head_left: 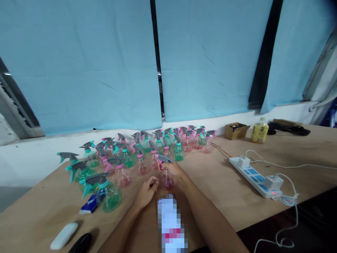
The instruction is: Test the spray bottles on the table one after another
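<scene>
Blurred phone (pixel 171 225) lies at near table (pixel 223 186) edge. Pink spray bottle (pixel 166 175) mid-table is gripped by right hand (pixel 175 170) at neck; left hand (pixel 146 191) fingers loosely curled beside it, holding nothing. Judged light, thin, slippery plastic; best held at neck.

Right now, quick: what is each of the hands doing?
Left hand: fingers curled, beside the pink spray bottle; contact cannot be told.
Right hand: closed around the pink spray bottle.
</scene>
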{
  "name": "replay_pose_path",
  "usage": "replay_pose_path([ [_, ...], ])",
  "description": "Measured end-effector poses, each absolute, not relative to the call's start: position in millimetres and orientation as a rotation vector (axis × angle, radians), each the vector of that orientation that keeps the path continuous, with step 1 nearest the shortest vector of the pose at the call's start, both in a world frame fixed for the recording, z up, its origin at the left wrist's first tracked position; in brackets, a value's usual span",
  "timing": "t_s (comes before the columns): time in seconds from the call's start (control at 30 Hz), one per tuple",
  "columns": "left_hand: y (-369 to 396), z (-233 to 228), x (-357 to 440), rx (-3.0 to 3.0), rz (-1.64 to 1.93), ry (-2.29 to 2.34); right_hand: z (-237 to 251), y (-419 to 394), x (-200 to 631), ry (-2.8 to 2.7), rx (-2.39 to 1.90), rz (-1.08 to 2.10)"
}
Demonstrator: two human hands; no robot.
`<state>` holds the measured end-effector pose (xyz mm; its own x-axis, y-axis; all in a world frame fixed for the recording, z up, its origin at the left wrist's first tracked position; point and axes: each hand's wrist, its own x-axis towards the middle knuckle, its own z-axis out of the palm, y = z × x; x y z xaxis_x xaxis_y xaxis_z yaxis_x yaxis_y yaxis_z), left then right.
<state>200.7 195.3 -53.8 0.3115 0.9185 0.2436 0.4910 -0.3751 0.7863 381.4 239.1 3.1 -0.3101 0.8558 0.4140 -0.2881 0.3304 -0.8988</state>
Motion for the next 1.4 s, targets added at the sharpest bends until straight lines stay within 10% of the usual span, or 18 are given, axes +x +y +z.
replay_pose_path([
  [0.63,194,-51,201,1.993,0.944,1.252,-10,249,379,-1.463,-0.642,1.103],
  [1.4,181,-31,194,2.282,1.092,1.505,-41,261,452,-1.024,-1.521,-0.223],
])
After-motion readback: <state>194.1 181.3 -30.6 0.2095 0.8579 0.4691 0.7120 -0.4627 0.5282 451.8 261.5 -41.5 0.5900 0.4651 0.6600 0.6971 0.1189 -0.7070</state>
